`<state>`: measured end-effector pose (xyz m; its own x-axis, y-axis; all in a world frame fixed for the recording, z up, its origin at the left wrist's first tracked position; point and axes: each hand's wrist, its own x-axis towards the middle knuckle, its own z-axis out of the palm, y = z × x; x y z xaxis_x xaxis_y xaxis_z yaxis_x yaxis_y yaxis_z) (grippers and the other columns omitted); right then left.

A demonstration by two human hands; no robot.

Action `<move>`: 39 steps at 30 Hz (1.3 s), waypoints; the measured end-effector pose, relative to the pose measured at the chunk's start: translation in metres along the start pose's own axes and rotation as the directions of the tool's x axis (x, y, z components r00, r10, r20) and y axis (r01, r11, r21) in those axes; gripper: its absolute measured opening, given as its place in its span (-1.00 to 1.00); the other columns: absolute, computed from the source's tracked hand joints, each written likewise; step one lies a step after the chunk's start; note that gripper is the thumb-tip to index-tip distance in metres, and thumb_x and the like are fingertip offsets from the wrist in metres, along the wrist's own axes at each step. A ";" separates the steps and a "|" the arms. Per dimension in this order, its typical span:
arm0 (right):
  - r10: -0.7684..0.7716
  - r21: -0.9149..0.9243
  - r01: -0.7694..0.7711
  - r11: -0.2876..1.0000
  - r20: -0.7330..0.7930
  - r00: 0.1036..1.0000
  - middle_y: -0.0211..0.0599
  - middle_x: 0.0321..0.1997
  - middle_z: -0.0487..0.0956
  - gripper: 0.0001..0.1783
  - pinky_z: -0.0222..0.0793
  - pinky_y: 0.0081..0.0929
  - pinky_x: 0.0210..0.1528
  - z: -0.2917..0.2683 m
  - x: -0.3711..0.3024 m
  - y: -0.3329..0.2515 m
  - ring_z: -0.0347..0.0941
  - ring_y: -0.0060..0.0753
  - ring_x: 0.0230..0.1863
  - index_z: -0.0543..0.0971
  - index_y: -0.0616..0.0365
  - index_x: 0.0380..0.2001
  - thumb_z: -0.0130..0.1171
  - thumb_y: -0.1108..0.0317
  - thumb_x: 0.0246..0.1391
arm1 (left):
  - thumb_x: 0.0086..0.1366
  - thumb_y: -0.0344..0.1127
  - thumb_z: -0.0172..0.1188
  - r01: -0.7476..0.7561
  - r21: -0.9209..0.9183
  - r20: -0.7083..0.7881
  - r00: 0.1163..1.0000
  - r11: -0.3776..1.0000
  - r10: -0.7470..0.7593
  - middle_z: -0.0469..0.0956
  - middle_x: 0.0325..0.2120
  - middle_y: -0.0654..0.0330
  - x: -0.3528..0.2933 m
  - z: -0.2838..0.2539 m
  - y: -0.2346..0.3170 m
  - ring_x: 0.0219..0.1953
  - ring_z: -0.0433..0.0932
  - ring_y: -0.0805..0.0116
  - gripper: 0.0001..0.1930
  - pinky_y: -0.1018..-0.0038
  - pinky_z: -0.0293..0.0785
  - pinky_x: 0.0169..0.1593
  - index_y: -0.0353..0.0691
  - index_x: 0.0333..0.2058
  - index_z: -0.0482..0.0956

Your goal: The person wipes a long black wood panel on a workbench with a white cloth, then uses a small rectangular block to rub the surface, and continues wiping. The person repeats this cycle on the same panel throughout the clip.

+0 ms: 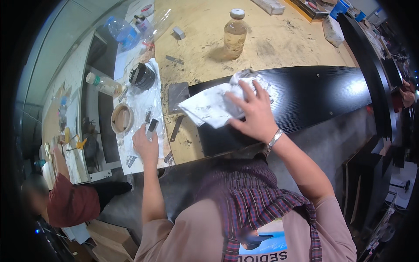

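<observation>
A long black wood-grained board [305, 91] lies across the yellowish worktable. My right hand [255, 111] presses a smudged white rag [209, 105] against its left part, the fingers spread and bent over the bunched cloth. The rag's flat corner reaches past the board's left end, near a dark square plate [178, 97]. At the left, my left hand [146, 144] has its thumb and fingers round a small flat scraper-like piece [152, 125], black at one end, over a plastic-covered strip. Next to it are a roll of tape [122, 118] and a black tub [142, 77] on white cloth.
A capped bottle of yellowish liquid [235, 37] stands behind the board. Further bottles [104, 85] lie at the left, one of them large and bluish [122, 32]. Tall black panels [371, 78] rise at the right. Another person [72, 198] is at the lower left.
</observation>
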<state>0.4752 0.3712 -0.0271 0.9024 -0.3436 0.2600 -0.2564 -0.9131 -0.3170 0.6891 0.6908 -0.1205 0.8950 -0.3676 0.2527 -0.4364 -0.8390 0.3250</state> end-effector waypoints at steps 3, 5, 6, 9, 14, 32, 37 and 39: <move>-0.172 0.067 0.167 0.984 0.066 0.983 -0.16 0.43 0.29 -0.28 0.14 0.19 0.32 0.010 -0.029 -0.025 0.11 0.31 0.41 0.58 -0.34 0.13 0.49 0.02 -0.23 | 0.21 -0.37 0.30 -0.060 -0.103 -0.140 0.989 0.993 0.045 0.54 0.01 -0.01 -0.003 -0.006 0.006 0.14 0.42 -0.01 -0.53 0.10 0.31 0.21 -0.25 0.12 0.53; -0.229 0.093 0.223 0.970 0.069 0.971 -0.25 0.38 0.35 -0.38 0.17 0.10 0.28 0.004 -0.052 -0.036 0.19 0.20 0.36 0.62 -0.33 0.04 0.48 0.13 -0.22 | 0.22 -0.42 0.28 -0.066 -0.186 -0.122 0.992 0.980 0.044 0.55 0.02 -0.01 -0.004 -0.012 0.011 0.14 0.42 -0.02 -0.56 0.14 0.33 0.21 -0.27 0.11 0.54; -0.224 0.072 0.220 0.973 0.053 0.973 -0.27 0.35 0.39 -0.43 0.19 0.09 0.26 0.002 -0.064 -0.034 0.23 0.16 0.33 0.63 -0.33 0.02 0.45 0.18 -0.19 | 0.23 -0.44 0.27 -0.070 -0.225 -0.118 0.992 0.972 0.045 0.55 0.02 -0.02 -0.005 -0.017 0.014 0.14 0.42 -0.02 -0.57 0.15 0.34 0.21 -0.29 0.10 0.54; -0.197 -0.057 0.194 0.979 -0.046 0.979 -0.30 0.23 0.50 -0.53 0.25 0.05 0.21 -0.007 -0.105 0.005 0.33 0.07 0.25 0.68 -0.32 -0.07 0.38 0.34 -0.15 | 0.24 -0.48 0.25 -0.029 -0.308 -0.114 0.994 0.951 -0.006 0.58 -0.01 -0.01 -0.005 -0.027 0.012 0.10 0.48 0.02 -0.62 0.21 0.38 0.19 -0.30 0.06 0.58; 0.059 -0.321 -0.118 0.940 -0.187 0.980 -0.22 0.11 0.56 -0.54 0.32 -0.10 0.19 -0.081 -0.162 0.134 0.42 -0.01 0.15 0.74 -0.16 -0.14 0.25 0.59 -0.12 | 0.28 -0.52 0.20 0.005 -0.427 -0.099 0.994 0.904 -0.052 0.63 -0.09 0.00 -0.008 -0.040 0.013 0.00 0.58 0.11 -0.67 0.27 0.43 0.13 -0.35 0.04 0.59; 0.051 -0.161 -0.079 0.984 -0.173 0.984 -0.26 0.20 0.52 -0.59 0.35 -0.09 0.01 -0.076 -0.059 0.244 0.44 -0.04 0.09 0.66 -0.32 -0.03 0.34 0.24 -0.02 | 0.30 -0.56 0.19 -0.258 -0.755 0.030 0.904 0.603 0.425 0.66 -0.29 0.07 -0.035 -0.007 0.361 -0.24 0.66 0.28 -0.77 0.44 0.56 -0.08 -0.35 -0.08 0.66; 0.303 -0.414 -0.400 0.818 -0.282 0.910 -0.12 0.12 0.55 -0.71 0.36 -0.06 0.03 -0.142 -0.067 0.452 0.44 0.00 0.09 0.70 -0.29 -0.05 0.15 0.13 0.20 | 0.24 -0.58 0.22 -0.258 -0.717 0.075 0.895 0.647 0.440 0.67 -0.30 0.06 -0.053 0.042 0.461 -0.23 0.65 0.24 -0.76 0.39 0.55 -0.06 -0.35 -0.10 0.66; 0.562 -0.443 -0.659 0.607 -0.347 0.751 -0.08 0.09 0.57 -0.68 0.35 0.00 0.04 -0.178 -0.081 0.539 0.42 0.03 0.10 0.71 -0.16 -0.09 0.04 0.04 0.31 | 0.23 -0.58 0.23 -0.303 -0.683 0.092 0.867 0.665 0.489 0.67 -0.27 0.07 -0.060 0.052 0.497 -0.20 0.65 0.23 -0.75 0.40 0.54 -0.03 -0.35 -0.10 0.65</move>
<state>0.2024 -0.1319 -0.0570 0.4136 -0.8473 0.3332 -0.9041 -0.4253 0.0406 0.4234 0.2744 -0.0215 0.5714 -0.7659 0.2947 -0.6240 -0.1722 0.7622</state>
